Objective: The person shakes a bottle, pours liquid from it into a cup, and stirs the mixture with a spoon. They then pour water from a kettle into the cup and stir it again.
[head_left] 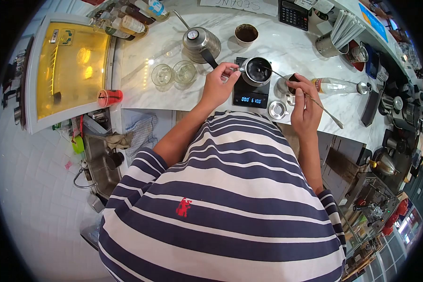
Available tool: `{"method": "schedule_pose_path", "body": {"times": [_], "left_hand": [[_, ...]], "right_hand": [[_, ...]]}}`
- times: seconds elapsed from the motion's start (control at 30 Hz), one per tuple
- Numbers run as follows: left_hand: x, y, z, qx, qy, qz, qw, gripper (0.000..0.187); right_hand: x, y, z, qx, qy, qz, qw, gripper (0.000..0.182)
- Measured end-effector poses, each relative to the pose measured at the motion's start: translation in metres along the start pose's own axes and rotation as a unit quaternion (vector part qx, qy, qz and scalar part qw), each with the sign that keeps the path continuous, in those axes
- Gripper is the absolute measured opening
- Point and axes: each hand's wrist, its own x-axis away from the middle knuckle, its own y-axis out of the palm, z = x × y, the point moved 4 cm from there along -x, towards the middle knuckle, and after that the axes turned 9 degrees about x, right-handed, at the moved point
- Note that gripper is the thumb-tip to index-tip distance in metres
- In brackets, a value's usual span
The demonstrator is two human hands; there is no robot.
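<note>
A metal cup (258,84) of dark liquid rests on a black digital scale (250,99) with a lit blue display. The fingers of my left hand (219,83) are closed on the cup's handle at its left side. A long thin bar spoon (325,109) is gripped in my right hand (306,105), one end dipping into the cup and the other pointing down to the right. Partly hidden by my right fingers is a dark-mouthed metal container. A small round metal piece (278,110) lies beside the scale, left of my right hand.
A gooseneck kettle (207,46), two clear glasses (162,76) and a cup with dark contents (246,35) stand on the marble counter (141,58). To the right lies a clear bottle (341,86), near a metal holder of straws (326,47). A red-lidded cup (110,97) sits at the left edge.
</note>
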Motion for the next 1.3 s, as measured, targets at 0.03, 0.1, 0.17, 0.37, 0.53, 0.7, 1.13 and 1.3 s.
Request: {"method": "schedule_pose_path", "body": {"times": [0.03,0.1,0.17,0.37,0.53,0.7,1.13,1.3], "left_hand": [[0.0,0.001,0.001,0.002,0.0,-0.002,1.0,0.025],[-0.002,0.003,0.001,-0.001,0.013,0.006,1.0,0.023],[-0.004,0.005,0.0,-0.003,0.018,0.01,1.0,0.022],[-0.002,0.002,0.0,0.0,0.01,0.009,1.0,0.023],[-0.001,0.001,0.002,-0.015,0.005,-0.004,1.0,0.024],[-0.002,0.004,0.001,0.014,0.007,0.02,1.0,0.023],[-0.007,0.008,0.01,-0.018,0.016,-0.002,1.0,0.02],[-0.009,0.007,0.011,-0.017,0.022,-0.001,1.0,0.02]], "right_hand": [[0.001,0.0,-0.001,-0.003,-0.006,-0.006,1.0,0.014],[-0.001,0.003,-0.009,-0.009,-0.019,-0.016,1.0,0.015],[-0.003,0.011,-0.01,-0.002,-0.03,-0.003,1.0,0.015],[-0.002,0.003,0.0,0.003,-0.006,0.004,1.0,0.015],[0.0,0.009,-0.011,-0.003,-0.033,-0.002,0.999,0.015],[-0.009,0.007,-0.004,0.016,-0.032,0.004,0.999,0.014],[-0.012,0.01,-0.004,-0.005,-0.026,-0.007,1.0,0.014],[-0.007,0.003,-0.006,0.023,-0.042,-0.014,0.999,0.015]]}}
